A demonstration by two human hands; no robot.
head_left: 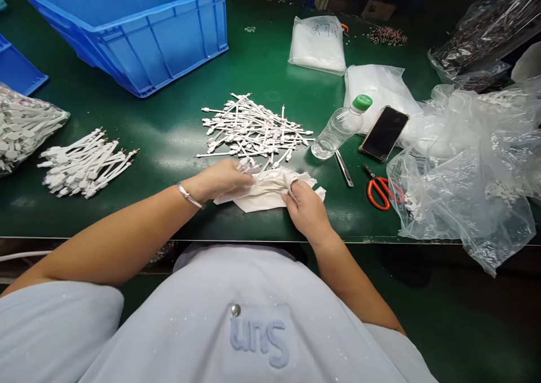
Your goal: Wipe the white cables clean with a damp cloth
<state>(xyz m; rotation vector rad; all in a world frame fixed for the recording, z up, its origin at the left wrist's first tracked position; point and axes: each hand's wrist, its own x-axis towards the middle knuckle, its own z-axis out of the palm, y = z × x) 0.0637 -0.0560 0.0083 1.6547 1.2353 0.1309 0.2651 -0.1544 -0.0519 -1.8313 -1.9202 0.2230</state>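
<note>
A crumpled off-white cloth (pixel 264 194) lies at the table's near edge, between my two hands. My right hand (pixel 309 207) grips its right side, with a fold bunched between thumb and fingers. My left hand (pixel 223 178) is closed at the cloth's left end, pinching a few short white cables whose connector ends (pixel 248 163) stick out by the fingertips. Just beyond the hands spreads a loose pile of short white cables (pixel 253 127) with plug ends. Part of the cloth is hidden under the left fingers.
Left stand a blue crate (pixel 181 45), a cable bundle (pixel 87 166) and a bag of white connectors (pixel 25 127). Right are a water bottle (pixel 336 130), tweezers (pixel 344 169), a phone (pixel 384 133), red-handled cutters (pixel 379 193), a clear plastic bag (pixel 460 203) and white packets (pixel 318 45).
</note>
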